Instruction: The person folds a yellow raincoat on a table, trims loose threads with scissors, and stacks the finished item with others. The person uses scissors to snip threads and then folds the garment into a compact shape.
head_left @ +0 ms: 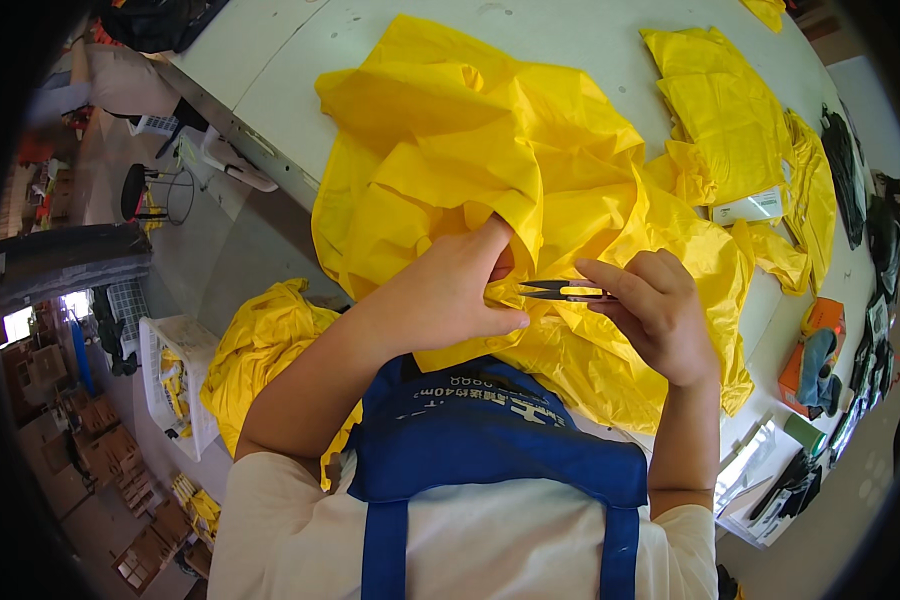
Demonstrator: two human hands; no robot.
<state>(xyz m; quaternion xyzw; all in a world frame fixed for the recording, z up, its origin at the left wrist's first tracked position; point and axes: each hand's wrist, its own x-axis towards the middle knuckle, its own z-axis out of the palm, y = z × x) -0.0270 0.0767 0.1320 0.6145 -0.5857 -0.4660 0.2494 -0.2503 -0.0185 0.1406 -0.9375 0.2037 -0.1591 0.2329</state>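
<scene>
Yellow cloth (440,130) is heaped in loose folds over the near part of the table, and its lower edge is gathered in front of the body. A fold of it is pinched by the left hand (455,285): the thumb is laid below, pointing right, while the other fingers are partly hidden in the material, so their full closure cannot be told. Just right of that fold the snips (562,284) are held, their long axis nearly level across the view and their tips turned left, toward the space between the left thumb and fingers. The blades are parted slightly; whether cloth is touched by them cannot be told. The handles are grasped between thumb and fingers of the right hand (655,305), by which the snips are approached from the right. The pinched fold is thus nearer to the left hand, and the tips are set close beside it.

Farther right, more yellow pieces (720,120) are stacked on the table (290,75), with a white packet (750,207) lying on them. Beyond, an orange box (828,316) is seen. At the left, a bundle (260,340) is bunched beside the forearm, near a white crate (205,432).
</scene>
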